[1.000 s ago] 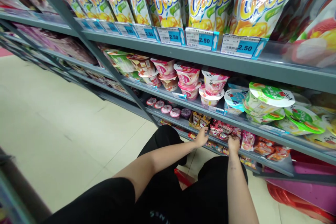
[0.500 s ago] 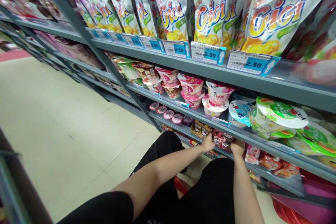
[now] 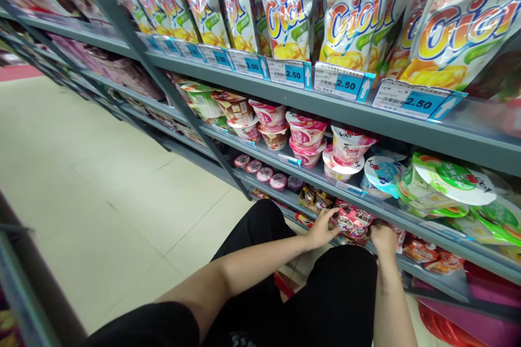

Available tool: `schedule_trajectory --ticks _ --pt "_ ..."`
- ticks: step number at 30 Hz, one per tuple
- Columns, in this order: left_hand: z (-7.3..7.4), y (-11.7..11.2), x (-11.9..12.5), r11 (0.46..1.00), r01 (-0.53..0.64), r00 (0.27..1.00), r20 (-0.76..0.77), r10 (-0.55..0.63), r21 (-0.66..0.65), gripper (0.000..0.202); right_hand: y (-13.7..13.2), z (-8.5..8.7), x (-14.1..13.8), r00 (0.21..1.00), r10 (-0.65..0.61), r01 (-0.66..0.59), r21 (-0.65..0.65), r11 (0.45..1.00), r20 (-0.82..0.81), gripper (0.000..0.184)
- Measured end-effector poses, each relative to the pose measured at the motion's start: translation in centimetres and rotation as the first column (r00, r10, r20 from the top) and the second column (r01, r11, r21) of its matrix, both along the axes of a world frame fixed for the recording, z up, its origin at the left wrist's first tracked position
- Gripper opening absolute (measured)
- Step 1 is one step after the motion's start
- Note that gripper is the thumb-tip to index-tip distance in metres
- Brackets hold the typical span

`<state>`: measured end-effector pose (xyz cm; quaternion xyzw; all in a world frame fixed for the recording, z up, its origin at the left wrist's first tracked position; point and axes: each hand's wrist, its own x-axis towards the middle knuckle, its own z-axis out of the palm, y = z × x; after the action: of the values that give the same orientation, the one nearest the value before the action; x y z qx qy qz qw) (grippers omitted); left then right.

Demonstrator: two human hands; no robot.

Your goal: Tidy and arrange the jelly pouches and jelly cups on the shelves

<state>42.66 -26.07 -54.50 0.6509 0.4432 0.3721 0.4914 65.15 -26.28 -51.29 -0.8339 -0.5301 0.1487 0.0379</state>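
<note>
I crouch in front of a grey store shelf (image 3: 285, 195). Both hands reach to a low shelf where small red and pink snack packets (image 3: 353, 221) lie in a bunch. My left hand (image 3: 323, 227) has its fingers curled on the left side of the bunch. At the bunch's right side my right hand (image 3: 382, 238) is closed on it, its fingers partly hidden. Brown and yellow packets (image 3: 315, 198) lie just left of my left hand. My knees in black trousers (image 3: 342, 293) are below the hands.
Pink, white and green pudding cups (image 3: 305, 133) fill the shelf above. Large Cici bags (image 3: 358, 16) stand on the top shelf over blue 2.50 price tags (image 3: 345, 84). Beige tiled aisle floor (image 3: 81, 173) lies to the left. A red basket (image 3: 448, 325) sits at lower right.
The view tilted up and right a little. Both hands stayed at the low shelf; the bunch of red packets now sits gathered between them.
</note>
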Motion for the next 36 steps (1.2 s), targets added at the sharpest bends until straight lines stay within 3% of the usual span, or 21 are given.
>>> schedule_trajectory --ticks 6,10,12,15,19,22,25,27,31,32,33,36 --pt "2.4 -4.2 -2.1 0.987 -0.056 0.983 0.167 0.081 -0.151 0.048 -4.3 3.3 -2.0 0.996 0.084 -0.085 0.011 0.996 0.023 0.032" --pt "5.2 -7.5 -4.7 0.971 -0.014 0.975 0.213 0.066 -0.237 0.044 -8.0 4.9 -3.5 0.99 0.14 -0.139 0.025 0.99 -0.015 0.031" --pt "7.0 -9.7 -6.3 0.965 0.035 0.976 0.215 0.023 -0.261 0.044 -10.9 5.5 -3.8 0.979 0.131 -0.127 0.037 0.991 -0.155 0.032" --pt "9.4 -12.8 -8.7 0.948 0.125 0.981 0.179 -0.075 -0.291 0.044 -16.8 6.1 -4.1 0.903 0.048 -0.038 0.033 0.999 -0.427 0.039" --pt "10.4 -15.3 -11.0 0.86 0.38 0.924 0.099 -0.369 -0.342 0.048 -25.5 6.2 -5.5 0.849 -0.112 0.155 0.041 0.987 -0.517 0.053" --pt "9.6 -16.0 -11.9 0.766 0.546 0.829 0.084 -0.553 -0.339 0.056 -29.8 6.1 -7.4 0.85 -0.195 0.227 0.006 0.974 -0.489 0.054" --pt "9.4 -15.7 -12.6 0.749 0.598 0.792 0.064 -0.607 -0.284 0.058 -31.7 6.1 -9.3 0.838 -0.207 0.216 -0.042 0.975 -0.505 0.056" --pt "10.3 -14.8 -13.4 0.72 0.657 0.74 0.005 -0.673 -0.223 0.052 -32.2 6.3 -10.1 0.844 -0.221 0.218 -0.063 0.974 -0.488 0.057" --pt "13.5 -11.5 -15.3 0.501 0.839 0.513 -0.001 -0.859 -0.213 0.029 -33.0 7.0 -11.0 0.875 -0.242 0.223 -0.093 0.97 -0.419 0.058" --pt "14.1 -10.8 -15.5 0.494 0.842 0.51 0.017 -0.86 -0.217 0.024 -33.3 7.2 -11.2 0.882 -0.244 0.224 -0.096 0.97 -0.403 0.058" --pt "14.4 -10.1 -15.6 0.537 0.815 0.555 0.03 -0.831 -0.216 0.022 -33.5 7.3 -11.5 0.888 -0.248 0.229 -0.095 0.969 -0.387 0.057" --pt "14.1 -9.1 -14.2 0.767 0.607 0.792 0.077 -0.605 -0.211 0.028 -33.7 7.7 -12.3 0.896 -0.264 0.249 -0.09 0.964 -0.358 0.054"
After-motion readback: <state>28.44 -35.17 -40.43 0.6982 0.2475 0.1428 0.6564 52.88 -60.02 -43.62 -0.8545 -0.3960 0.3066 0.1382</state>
